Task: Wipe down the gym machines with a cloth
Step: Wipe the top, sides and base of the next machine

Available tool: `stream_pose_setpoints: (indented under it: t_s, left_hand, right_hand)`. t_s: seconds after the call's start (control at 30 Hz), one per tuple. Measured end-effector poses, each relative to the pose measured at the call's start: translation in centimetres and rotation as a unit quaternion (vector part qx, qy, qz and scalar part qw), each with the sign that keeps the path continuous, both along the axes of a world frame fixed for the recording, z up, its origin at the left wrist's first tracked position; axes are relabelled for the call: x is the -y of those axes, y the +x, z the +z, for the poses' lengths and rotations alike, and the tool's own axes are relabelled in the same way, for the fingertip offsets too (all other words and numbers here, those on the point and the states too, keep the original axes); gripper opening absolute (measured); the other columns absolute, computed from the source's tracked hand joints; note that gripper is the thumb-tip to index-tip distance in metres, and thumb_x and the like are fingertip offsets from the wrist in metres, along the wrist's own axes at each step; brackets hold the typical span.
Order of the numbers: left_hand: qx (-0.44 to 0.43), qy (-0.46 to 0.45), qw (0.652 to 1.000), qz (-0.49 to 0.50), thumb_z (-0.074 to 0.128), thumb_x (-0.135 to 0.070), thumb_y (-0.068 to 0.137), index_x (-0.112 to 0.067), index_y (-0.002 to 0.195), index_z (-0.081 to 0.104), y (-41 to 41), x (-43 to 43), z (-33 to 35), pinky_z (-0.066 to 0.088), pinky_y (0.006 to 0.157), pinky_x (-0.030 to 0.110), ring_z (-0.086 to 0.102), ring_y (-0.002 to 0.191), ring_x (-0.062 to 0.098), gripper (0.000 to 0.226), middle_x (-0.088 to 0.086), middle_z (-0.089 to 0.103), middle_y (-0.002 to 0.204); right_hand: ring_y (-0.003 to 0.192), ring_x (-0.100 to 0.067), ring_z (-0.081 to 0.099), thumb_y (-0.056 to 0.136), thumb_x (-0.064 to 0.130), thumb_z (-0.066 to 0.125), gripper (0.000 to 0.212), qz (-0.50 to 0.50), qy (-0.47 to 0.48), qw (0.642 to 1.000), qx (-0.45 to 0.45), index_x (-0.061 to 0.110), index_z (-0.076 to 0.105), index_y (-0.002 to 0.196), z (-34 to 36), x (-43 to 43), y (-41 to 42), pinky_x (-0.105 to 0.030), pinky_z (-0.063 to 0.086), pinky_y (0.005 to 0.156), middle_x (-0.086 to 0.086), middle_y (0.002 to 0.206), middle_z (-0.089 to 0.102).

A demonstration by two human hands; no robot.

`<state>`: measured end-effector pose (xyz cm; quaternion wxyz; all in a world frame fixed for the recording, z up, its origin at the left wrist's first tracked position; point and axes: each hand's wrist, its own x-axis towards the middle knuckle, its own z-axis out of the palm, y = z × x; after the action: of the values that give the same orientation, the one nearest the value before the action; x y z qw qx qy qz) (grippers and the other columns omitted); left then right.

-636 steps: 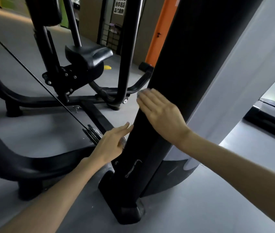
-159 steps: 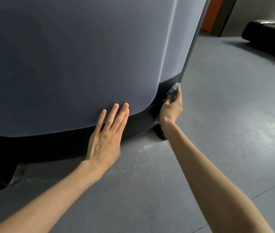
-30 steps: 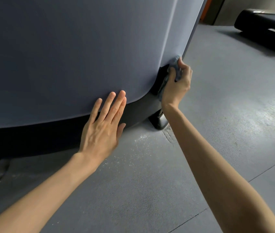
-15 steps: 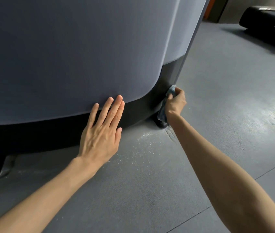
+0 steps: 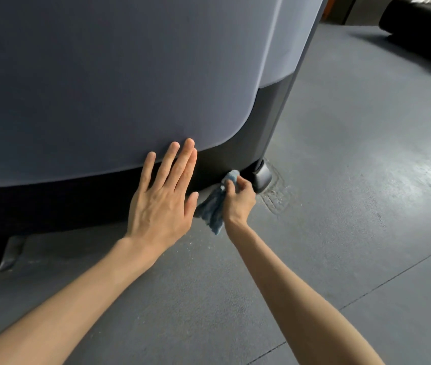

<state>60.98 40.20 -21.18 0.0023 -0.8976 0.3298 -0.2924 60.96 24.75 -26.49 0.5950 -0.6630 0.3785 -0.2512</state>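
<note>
A person's left hand (image 5: pixel 161 196) lies flat in the middle of the frame, with its fingers straight and close together. The fingertips rest on the lower edge of the gym machine's grey-blue side panel (image 5: pixel 103 88), and the palm lies over the black base (image 5: pixel 269 114) beneath it. Just to its right, the right hand (image 5: pixel 239 200) is curled round a blue cloth (image 5: pixel 213 210), gripping it in a bunch. The top of the cloth pokes out above the knuckles and touches the bottom rim of the black base. The rest hangs loose between the 2 hands, toward the grey floor (image 5: pixel 353 193). Just right of this hand, a black foot (image 5: pixel 261 177) of the machine stands on the floor at the corner, with scuffed marks around it. A 2nd foot (image 5: pixel 9 255) shows at the lower left edge under the base. In the upper right corner lies another black piece of equipment (image 5: pixel 419 19), well apart from the hands.
</note>
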Motion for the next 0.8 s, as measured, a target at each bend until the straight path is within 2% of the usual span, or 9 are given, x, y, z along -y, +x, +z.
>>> stream_pose_setpoints:
  t_s: [0.07,0.2,0.23,0.33,0.4,0.5,0.57,0.67,0.8]
  left_hand:
    - [-0.001,-0.009,1.000,-0.010,0.032,-0.037,0.099,-0.006,0.155,0.017,0.1,-0.2,0.0,-0.003,0.122,0.043,0.006,0.151,0.022,0.066,0.006,0.009,0.164]
    - [-0.017,-0.032,0.999,-0.004,0.022,-0.044,0.102,-0.006,0.155,0.018,0.1,0.2,-0.4,-0.006,0.122,0.042,0.003,0.151,0.020,0.065,0.006,0.009,0.164]
    - [-0.021,-0.034,0.999,-0.004,0.018,-0.046,0.103,-0.006,0.155,0.018,0.1,0.3,-0.5,-0.007,0.122,0.042,0.002,0.150,0.020,0.066,0.006,0.009,0.164]
    - [-0.021,-0.029,0.999,-0.006,0.008,-0.049,0.104,-0.006,0.155,0.017,0.3,0.2,-0.4,-0.006,0.122,0.041,0.004,0.151,0.019,0.068,0.006,0.009,0.164]
    - [-0.020,-0.031,0.999,-0.009,0.007,-0.049,0.104,-0.006,0.155,0.016,0.3,-0.2,-0.4,-0.003,0.123,0.041,0.006,0.151,0.020,0.068,0.006,0.009,0.164]
    - [-0.028,-0.032,0.999,-0.008,0.010,-0.048,0.104,-0.006,0.155,0.016,-0.3,-1.7,-1.3,-0.002,0.123,0.041,0.007,0.151,0.020,0.067,0.007,0.009,0.164]
    - [-0.030,-0.011,0.999,-0.003,0.007,-0.049,0.104,-0.006,0.155,0.018,-0.6,-3.3,-2.1,0.000,0.123,0.042,0.009,0.151,0.020,0.067,0.008,0.011,0.163]
    - [-0.030,-0.008,0.999,0.017,0.005,-0.049,0.105,-0.005,0.154,0.021,-0.4,-5.8,-2.6,0.003,0.123,0.043,0.011,0.150,0.020,0.067,0.008,0.014,0.163]
    - [-0.020,-0.027,0.999,0.036,0.007,-0.047,0.105,-0.006,0.155,0.014,-0.4,-8.7,-2.0,-0.001,0.123,0.041,0.002,0.151,0.019,0.065,0.009,0.010,0.163]
  right_hand:
    - [0.117,-0.021,0.056,0.097,0.008,0.057,0.032,-0.033,-0.030,0.999,0.009,0.002,0.057,0.127,2.0,3.2,1.4,-0.013,0.035,0.091,-0.012,0.127,0.061]
    - [0.109,-0.017,0.054,0.096,0.008,0.058,0.029,-0.034,-0.049,0.998,-0.017,0.001,0.056,0.124,3.7,4.8,2.0,0.000,0.030,0.079,-0.011,0.124,0.059]
    - [0.110,-0.018,0.054,0.096,0.008,0.058,0.028,-0.021,-0.048,0.998,-0.016,0.002,0.056,0.123,3.1,4.0,1.5,-0.002,0.031,0.084,-0.010,0.124,0.059]
    - [0.105,-0.016,0.055,0.093,0.007,0.061,0.023,0.006,-0.050,0.999,0.014,0.003,0.059,0.116,1.8,0.6,-0.1,-0.023,0.040,0.100,-0.007,0.116,0.061]
    - [0.097,-0.013,0.056,0.089,0.004,0.065,0.017,-0.017,-0.076,0.995,0.061,0.005,0.064,0.107,2.7,0.1,-0.2,-0.027,0.046,0.096,-0.002,0.104,0.062]
    - [0.091,-0.011,0.058,0.087,0.006,0.069,0.015,-0.061,-0.118,0.981,0.144,0.011,0.068,0.101,6.7,2.0,0.9,-0.015,0.045,0.083,0.002,0.100,0.062]
    - [0.089,-0.010,0.055,0.087,0.006,0.069,0.015,-0.077,-0.131,0.974,0.171,0.011,0.068,0.101,8.6,3.0,1.6,-0.009,0.042,0.080,0.003,0.098,0.059]
    - [0.091,-0.014,0.054,0.088,0.007,0.068,0.013,-0.058,-0.146,0.977,0.146,0.007,0.067,0.101,7.8,1.6,1.3,-0.002,0.035,0.074,0.000,0.099,0.055]
    - [0.095,-0.017,0.057,0.087,0.005,0.069,0.011,0.031,-0.168,0.980,0.104,0.006,0.064,0.098,5.6,-0.5,-0.4,0.002,0.035,0.074,-0.003,0.103,0.055]
